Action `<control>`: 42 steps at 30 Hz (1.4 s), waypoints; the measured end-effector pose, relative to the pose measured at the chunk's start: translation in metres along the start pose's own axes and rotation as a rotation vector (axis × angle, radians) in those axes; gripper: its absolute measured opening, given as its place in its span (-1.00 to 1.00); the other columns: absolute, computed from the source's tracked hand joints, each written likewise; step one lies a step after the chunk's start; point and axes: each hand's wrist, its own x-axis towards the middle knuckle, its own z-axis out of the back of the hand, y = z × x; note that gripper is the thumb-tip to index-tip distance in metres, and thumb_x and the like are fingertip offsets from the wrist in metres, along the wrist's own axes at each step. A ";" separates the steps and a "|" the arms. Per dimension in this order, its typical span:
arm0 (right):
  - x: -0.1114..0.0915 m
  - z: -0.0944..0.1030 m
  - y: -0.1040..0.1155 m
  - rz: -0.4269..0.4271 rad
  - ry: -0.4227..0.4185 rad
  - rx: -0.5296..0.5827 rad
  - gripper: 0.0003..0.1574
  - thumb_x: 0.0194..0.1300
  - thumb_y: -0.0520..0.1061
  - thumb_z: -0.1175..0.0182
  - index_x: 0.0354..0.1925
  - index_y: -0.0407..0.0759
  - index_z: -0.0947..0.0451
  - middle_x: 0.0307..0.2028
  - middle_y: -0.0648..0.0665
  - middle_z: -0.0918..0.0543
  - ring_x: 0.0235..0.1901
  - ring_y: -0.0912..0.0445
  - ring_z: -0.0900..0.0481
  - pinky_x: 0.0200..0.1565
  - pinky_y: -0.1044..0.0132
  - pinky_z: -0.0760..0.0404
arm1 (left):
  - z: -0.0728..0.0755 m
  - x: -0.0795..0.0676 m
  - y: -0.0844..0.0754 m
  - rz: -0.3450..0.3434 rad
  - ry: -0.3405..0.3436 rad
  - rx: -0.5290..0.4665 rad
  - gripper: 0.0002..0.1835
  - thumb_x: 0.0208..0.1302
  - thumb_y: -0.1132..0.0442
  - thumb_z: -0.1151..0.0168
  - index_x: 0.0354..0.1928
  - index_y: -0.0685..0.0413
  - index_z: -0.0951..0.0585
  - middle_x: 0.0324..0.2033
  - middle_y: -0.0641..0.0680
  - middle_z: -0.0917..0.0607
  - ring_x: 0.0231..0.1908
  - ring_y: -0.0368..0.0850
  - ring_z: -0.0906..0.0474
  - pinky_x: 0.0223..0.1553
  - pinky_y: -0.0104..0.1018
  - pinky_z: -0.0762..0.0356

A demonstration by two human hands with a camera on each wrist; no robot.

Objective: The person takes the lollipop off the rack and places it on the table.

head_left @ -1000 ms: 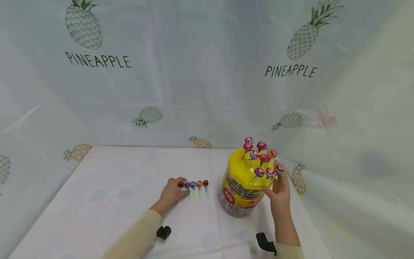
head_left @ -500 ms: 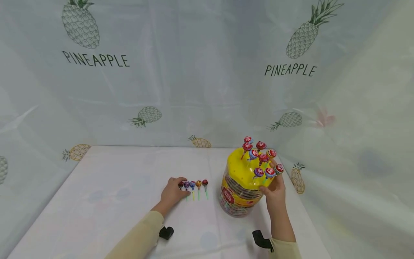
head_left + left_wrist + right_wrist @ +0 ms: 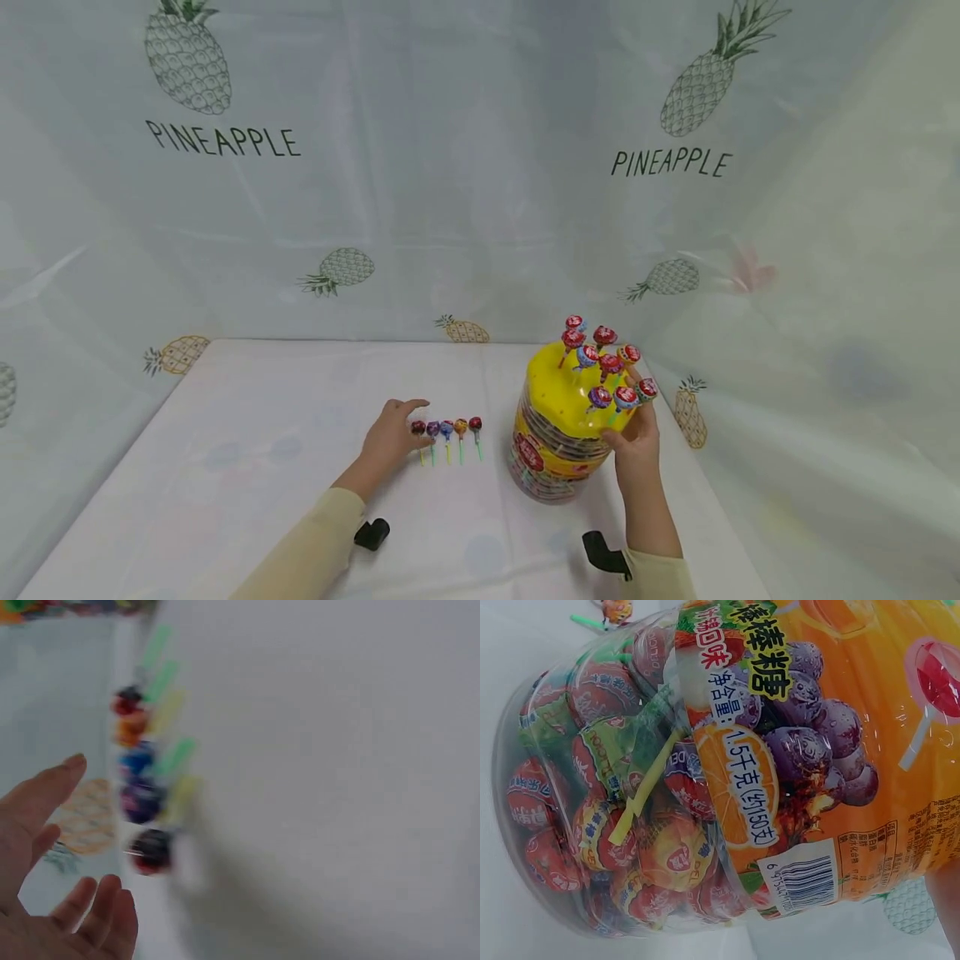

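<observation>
Several wrapped lollipops lie in a neat row on the white tabletop, heads away from me. My left hand (image 3: 384,440) is at the row's left end, thumb and fingers spread apart beside a dark red lollipop (image 3: 417,427). In the left wrist view that dark lollipop (image 3: 150,851) sits free of the fingers. On the right stands a big clear lollipop jar (image 3: 555,454) with a yellow lid (image 3: 551,392); several lollipops (image 3: 609,365) stick up from the lid. My right hand (image 3: 637,450) grips the jar's upper right side, thumb in front, other fingers partly hidden behind.
The table (image 3: 300,483) ends at a hanging pineapple-print sheet (image 3: 465,208). Through the jar wall (image 3: 592,795) in the right wrist view, many wrapped lollipops show. Black camera mounts (image 3: 372,534) jut from both wrists.
My left hand has spread its fingers and drawn slightly left, uncovering the leftmost lollipop's yellow stick. My right hand has shifted slightly left, closer in against the jar's side. The jar has stayed put.
</observation>
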 end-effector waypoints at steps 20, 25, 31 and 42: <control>0.002 0.005 -0.007 0.046 0.017 0.094 -0.08 0.20 -0.04 -0.34 0.46 -0.07 -0.20 0.42 -0.13 -0.20 0.36 -0.02 -0.14 0.25 0.35 -0.32 | 0.071 0.007 -0.154 -0.486 0.112 -0.489 -0.35 0.17 0.23 -0.44 0.31 -0.21 -0.47 0.19 -0.07 -0.49 0.09 -0.08 -0.48 0.11 -0.11 -0.46; -0.001 0.006 -0.009 0.036 0.016 0.080 -0.07 0.20 -0.04 -0.33 0.46 -0.08 -0.19 0.42 -0.16 -0.20 0.36 -0.03 -0.17 0.24 0.33 -0.34 | 0.070 0.002 -0.175 -0.541 0.125 -0.554 -0.36 0.20 0.24 -0.41 0.32 -0.24 -0.46 0.21 -0.11 -0.48 0.10 -0.15 -0.47 0.13 -0.15 -0.44; -0.003 0.003 -0.008 0.030 0.011 0.101 -0.04 0.17 -0.05 -0.36 0.46 -0.08 -0.19 0.43 -0.15 -0.18 0.37 -0.03 -0.16 0.25 0.33 -0.34 | 0.067 -0.006 -0.193 -0.573 0.145 -0.627 -0.38 0.23 0.25 -0.38 0.32 -0.24 -0.45 0.20 -0.14 -0.48 0.10 -0.20 -0.47 0.14 -0.19 -0.43; -0.003 -0.001 -0.007 0.045 -0.011 0.117 -0.07 0.20 -0.05 -0.35 0.46 -0.07 -0.21 0.40 -0.15 -0.22 0.36 -0.02 -0.14 0.25 0.34 -0.32 | 0.064 -0.012 -0.212 -0.619 0.192 -0.610 -0.42 0.24 0.24 -0.36 0.30 -0.28 -0.50 0.20 -0.15 -0.46 0.06 -0.21 -0.49 0.12 -0.24 -0.46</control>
